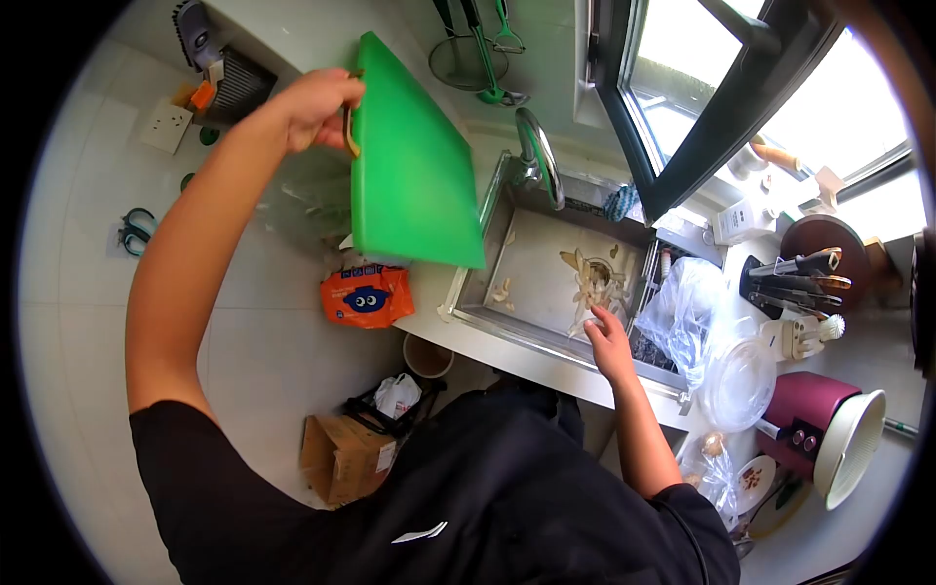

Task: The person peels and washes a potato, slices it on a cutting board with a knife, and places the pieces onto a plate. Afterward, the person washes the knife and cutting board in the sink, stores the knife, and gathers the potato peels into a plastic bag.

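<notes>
My left hand (322,109) grips the edge of a green cutting board (409,166) at its handle slot. The board is raised and tilted, left of the sink (522,263). Over the sink's front edge hovers my right hand (610,346), fingers apart and nothing visible in it. Pale peelings (597,281) lie in the sink around the drain, close to my right fingertips. A few more scraps (502,293) rest at the basin's left side. The curved faucet (539,156) stands behind the basin.
An orange packet (367,295) sits left of the sink. Right of it are a clear plastic bag (680,314), a knife holder (770,291) and a maroon appliance (804,414). An open window frame (673,175) juts above. A cardboard box (346,458) stands on the floor.
</notes>
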Available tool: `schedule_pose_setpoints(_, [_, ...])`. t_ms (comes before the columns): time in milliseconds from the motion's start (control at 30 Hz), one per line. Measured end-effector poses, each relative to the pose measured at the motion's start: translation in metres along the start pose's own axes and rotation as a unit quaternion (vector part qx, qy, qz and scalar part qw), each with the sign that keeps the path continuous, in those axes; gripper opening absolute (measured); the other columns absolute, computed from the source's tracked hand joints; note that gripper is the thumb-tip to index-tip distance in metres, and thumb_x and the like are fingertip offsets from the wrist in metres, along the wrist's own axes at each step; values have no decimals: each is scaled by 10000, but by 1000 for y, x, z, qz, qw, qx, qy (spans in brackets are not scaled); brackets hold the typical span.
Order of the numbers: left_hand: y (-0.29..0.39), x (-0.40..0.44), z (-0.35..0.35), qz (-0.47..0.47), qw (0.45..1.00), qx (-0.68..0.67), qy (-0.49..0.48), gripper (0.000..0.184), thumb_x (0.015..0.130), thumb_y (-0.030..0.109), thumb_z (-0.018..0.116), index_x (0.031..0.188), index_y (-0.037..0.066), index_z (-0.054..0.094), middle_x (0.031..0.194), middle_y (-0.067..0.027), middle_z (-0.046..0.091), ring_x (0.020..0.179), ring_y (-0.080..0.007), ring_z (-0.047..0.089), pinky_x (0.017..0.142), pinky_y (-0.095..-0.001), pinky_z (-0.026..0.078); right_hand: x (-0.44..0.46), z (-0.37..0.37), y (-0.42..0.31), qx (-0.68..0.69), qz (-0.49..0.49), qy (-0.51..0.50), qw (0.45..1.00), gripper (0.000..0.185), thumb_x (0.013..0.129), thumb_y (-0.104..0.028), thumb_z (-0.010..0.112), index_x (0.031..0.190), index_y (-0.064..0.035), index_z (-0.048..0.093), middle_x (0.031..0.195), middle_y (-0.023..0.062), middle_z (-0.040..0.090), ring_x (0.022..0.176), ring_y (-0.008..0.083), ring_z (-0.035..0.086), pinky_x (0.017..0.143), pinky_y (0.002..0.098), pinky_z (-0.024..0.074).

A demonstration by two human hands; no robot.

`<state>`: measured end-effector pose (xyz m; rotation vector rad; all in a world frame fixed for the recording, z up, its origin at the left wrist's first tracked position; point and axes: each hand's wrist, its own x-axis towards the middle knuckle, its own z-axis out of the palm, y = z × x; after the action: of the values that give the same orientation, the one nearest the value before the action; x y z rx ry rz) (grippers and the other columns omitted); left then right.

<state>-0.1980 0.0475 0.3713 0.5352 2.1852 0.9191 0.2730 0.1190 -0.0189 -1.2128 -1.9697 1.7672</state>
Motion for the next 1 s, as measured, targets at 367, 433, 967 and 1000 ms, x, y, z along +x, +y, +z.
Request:
schedule_pose_setpoints(367, [-4, 90, -15, 120, 951, 244, 148, 356, 917, 171, 654, 1197, -44, 609, 962, -121, 736, 815, -247, 746, 684, -405, 621, -10, -8, -12, -17, 30, 34, 999, 456, 988, -264, 659, 1372, -20, 618, 1387, 183, 586, 1074, 250, 685, 967, 358, 522])
schedule_pose_setpoints(433, [-12, 38, 3, 149, 962, 168, 156, 491, 915, 187, 682, 1325, -35, 529, 1044, -129, 732, 889, -240, 739, 713, -411, 619, -7, -5, -11, -14, 26, 56, 998, 435, 999, -265, 651, 1358, -20, 627, 1240, 107, 655, 1002, 173, 645, 915, 307, 498])
schedule_pose_setpoints(967, [-129, -14, -12, 229, 868, 288, 334, 513, 897, 151, 695, 1405, 181, 625, 1262, -180, 698, 1111, -387, 672, 937, -432, 530, 23, 19, -37, 0, -25, 74, 997, 364, 965, -270, 684, 1247, -39, 683, 1275, 174, 612, 1010, 249, 689, 906, 349, 533])
schedule_pose_setpoints(1000, [-143, -6, -17, 271, 835, 313, 363, 504, 906, 162, 706, 1402, 199, 629, 1271, -167, 694, 1124, -388, 662, 952, -430, 522, 23, 23, -35, -12, -30, 68, 997, 363, 963, -277, 685, 1236, -38, 689, 1263, 174, 623, 1003, 253, 689, 905, 349, 535])
